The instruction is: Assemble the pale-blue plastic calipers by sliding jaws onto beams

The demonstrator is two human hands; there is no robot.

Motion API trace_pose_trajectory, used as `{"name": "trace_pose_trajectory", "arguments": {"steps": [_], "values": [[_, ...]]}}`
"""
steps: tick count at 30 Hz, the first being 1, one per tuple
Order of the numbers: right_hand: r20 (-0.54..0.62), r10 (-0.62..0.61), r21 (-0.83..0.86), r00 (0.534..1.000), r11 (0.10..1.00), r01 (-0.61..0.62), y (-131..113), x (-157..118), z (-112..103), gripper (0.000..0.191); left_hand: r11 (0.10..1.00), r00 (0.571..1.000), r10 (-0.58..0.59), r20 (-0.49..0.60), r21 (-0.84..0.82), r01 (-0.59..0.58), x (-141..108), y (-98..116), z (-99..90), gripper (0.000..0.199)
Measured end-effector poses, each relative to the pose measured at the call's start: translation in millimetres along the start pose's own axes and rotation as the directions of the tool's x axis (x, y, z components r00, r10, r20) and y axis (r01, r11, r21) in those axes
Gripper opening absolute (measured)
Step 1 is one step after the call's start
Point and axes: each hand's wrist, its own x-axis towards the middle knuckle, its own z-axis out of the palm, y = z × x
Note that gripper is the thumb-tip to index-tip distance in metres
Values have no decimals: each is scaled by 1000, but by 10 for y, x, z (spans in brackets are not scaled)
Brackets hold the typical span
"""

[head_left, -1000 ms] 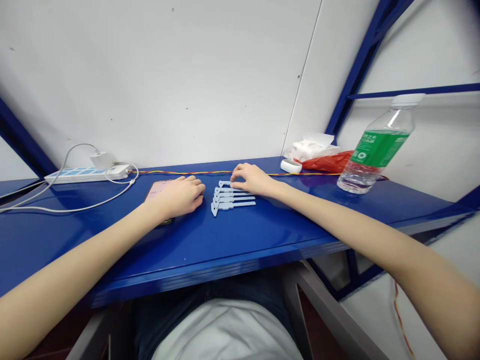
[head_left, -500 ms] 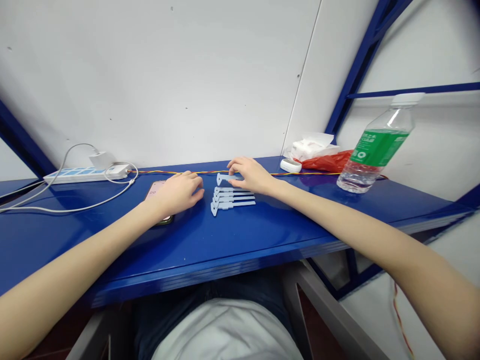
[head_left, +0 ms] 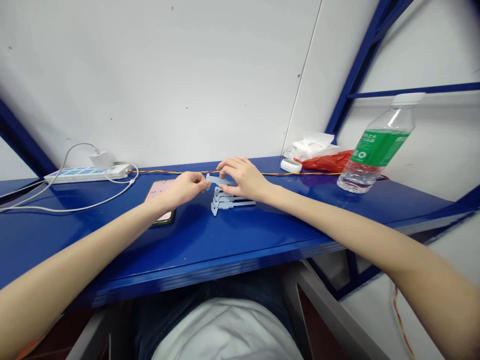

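Note:
Several pale blue flat strips (head_left: 225, 205) with angled, holed ends lie stacked side by side on the blue table. Above them, one more pale blue strip (head_left: 214, 179) spans the gap between my hands. Its left end is pinched in the fingertips of my left hand (head_left: 190, 186). My right hand (head_left: 243, 178) curves over the strip's right part, thumb and fingers closed around it, and its thumb is just above the stack. A phone (head_left: 165, 192) with a lit screen lies partly behind my left wrist.
On the blue table (head_left: 210, 240) are a white power strip (head_left: 86, 172) with cables at the left, a thin red-yellow wire along the back, a small white device (head_left: 291, 165), a red bag (head_left: 326, 161), tissues (head_left: 313, 146) and a water bottle (head_left: 377, 145) at the right.
My left hand has moved right and closed on the end of the single strip. That strip and my right hand have shifted left, and more of the phone shows.

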Motion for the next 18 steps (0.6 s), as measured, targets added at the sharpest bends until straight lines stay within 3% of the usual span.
{"name": "trace_pose_trajectory", "arguments": {"steps": [3,7,11,15,18], "values": [[37,27,-14,999,1000,-26,43,-11,-27,7,998,999,-25,-33,-65,23,18,-39,-51,27],[101,145,-57,984,989,-140,228,-67,-101,5,987,977,-144,-159,-99,129,42,-133,-215,23],[226,222,-71,948,975,-211,456,-145,-132,8,979,963,-198,-184,-76,187,73,-254,-357,25],[321,257,-84,912,967,-242,512,-184,-120,14,940,959,-224,-171,222,260,71,-324,-394,32],[343,248,-5,906,965,-263,413,-166,-110,22,859,971,-138,-197,464,216,40,-295,-367,34]]}}
